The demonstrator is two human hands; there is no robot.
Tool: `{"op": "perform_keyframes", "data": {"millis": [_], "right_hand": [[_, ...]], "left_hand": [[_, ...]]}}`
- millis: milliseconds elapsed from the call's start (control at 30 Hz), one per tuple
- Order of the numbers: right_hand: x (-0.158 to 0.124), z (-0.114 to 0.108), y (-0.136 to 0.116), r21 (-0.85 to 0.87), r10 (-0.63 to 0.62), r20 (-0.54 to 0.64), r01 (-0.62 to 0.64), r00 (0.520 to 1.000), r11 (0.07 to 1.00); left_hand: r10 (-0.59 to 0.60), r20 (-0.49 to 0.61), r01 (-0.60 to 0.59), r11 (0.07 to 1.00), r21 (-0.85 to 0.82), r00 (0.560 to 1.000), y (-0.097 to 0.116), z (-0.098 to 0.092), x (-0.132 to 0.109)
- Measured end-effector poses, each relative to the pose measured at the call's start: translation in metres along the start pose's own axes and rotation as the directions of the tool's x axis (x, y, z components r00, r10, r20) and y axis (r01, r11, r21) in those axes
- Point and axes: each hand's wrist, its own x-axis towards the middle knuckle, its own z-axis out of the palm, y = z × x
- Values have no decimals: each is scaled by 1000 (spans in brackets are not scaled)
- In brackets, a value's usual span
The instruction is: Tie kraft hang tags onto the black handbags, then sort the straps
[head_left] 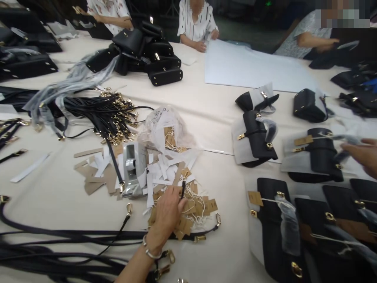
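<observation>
My left hand point(166, 215), a silver bracelet on its wrist, lies on a heap of brown paper tags with white strings point(196, 208). Its fingers curl down into the heap, and what they pinch is hidden. A thin black strap end with a gold clasp point(183, 188) rises from between the fingertips. At the right edge my right hand point(363, 156) reaches left toward a black bag with a brown tag point(321, 155) and touches its clear wrapping. That hand's fingers are blurred.
A grey tape dispenser point(131, 168) sits among white and brown paper strips. A bundle of black straps with gold clasps point(106, 114) lies behind it, and long straps point(59, 239) lie near me. Wrapped black bags point(256, 137) fill the right. Three people work at the far edge.
</observation>
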Motion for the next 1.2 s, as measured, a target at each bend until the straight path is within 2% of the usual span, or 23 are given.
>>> {"op": "perform_keyframes", "data": {"millis": [67, 133, 200, 233, 267, 300, 333, 367, 400, 433, 467, 500, 533, 600, 667, 767, 800, 867, 967, 1067, 1200], "right_hand": [[-29, -15, -24, -22, 0, 15, 0, 1000, 1000], [-70, -29, -51, 6, -152, 3, 152, 988, 988], [-119, -37, -73, 54, -337, 61, 334, 939, 941], [-146, -38, -80, 62, -419, 158, 414, 894, 908], [-174, -36, -85, 96, -499, 300, 495, 813, 864], [-202, -31, -87, 142, -547, 458, 550, 701, 823], [-229, -23, -87, 200, -582, 579, 592, 571, 781], [-255, -13, -85, 268, -619, 655, 633, 433, 726], [-278, 0, -83, 301, -622, 716, 663, 318, 685], [-298, 14, -81, 292, -580, 778, 679, 241, 673], [-316, 28, -79, 267, -532, 824, 694, 196, 669], [-330, 43, -78, 235, -489, 853, 705, 181, 670], [-342, 58, -77, 190, -451, 871, 712, 196, 676], [-357, 85, -75, 98, -406, 871, 712, 277, 695], [-367, 109, -70, 10, -361, 855, 683, 373, 730], [-374, 135, -54, -45, -296, 837, 597, 460, 801], [-375, 140, -47, -47, -273, 837, 561, 473, 826], [-374, 146, -33, -29, -235, 844, 479, 482, 877], [-370, 140, -19, 57, -226, 847, 340, 481, 939], [-367, 115, -18, 186, -259, 842, 198, 473, 963], [-371, 63, -27, 354, -348, 857, 58, 379, 934]], "left_hand": [[-47, 21, 47, 999, 5, 999, 6, -6, 7], [-75, 51, 76, 997, -12, 996, 8, -11, 11], [-98, 54, 102, 993, -63, 994, 5, -16, 13], [-113, 41, 116, 988, -103, 993, 3, -18, 12], [-131, 24, 134, 979, -156, 991, 1, -21, 11], [-150, 10, 149, 961, -233, 989, -2, -23, 8], [-163, 3, 154, 929, -338, 987, -4, -26, 2], [-163, 4, 147, 880, -452, 987, -6, -30, -5], [-147, 13, 129, 820, -557, 989, -8, -33, -15], [-115, 22, 103, 762, -640, 993, -10, -37, -27], [-70, 36, 76, 717, -693, 997, -11, -40, -41], [-18, 54, 52, 700, -712, 998, -11, -41, -56], [38, 77, 27, 716, -697, 996, -11, -41, -72], [159, 153, -36, 797, -603, 975, -10, -35, -101], [283, 266, -140, 881, -452, 922, -9, -20, -125], [380, 426, -296, 922, -251, 821, -8, 6, -143], [393, 438, -328, 919, -219, 809, -9, 13, -145], [415, 403, -359, 909, -210, 815, -10, 18, -143], [433, 307, -370, 897, -243, 848, -11, 8, -132], [433, 171, -375, 881, -290, 885, -8, -12, -113], [407, -129, -417, 777, -471, 904, 9, -30, -81]]}}
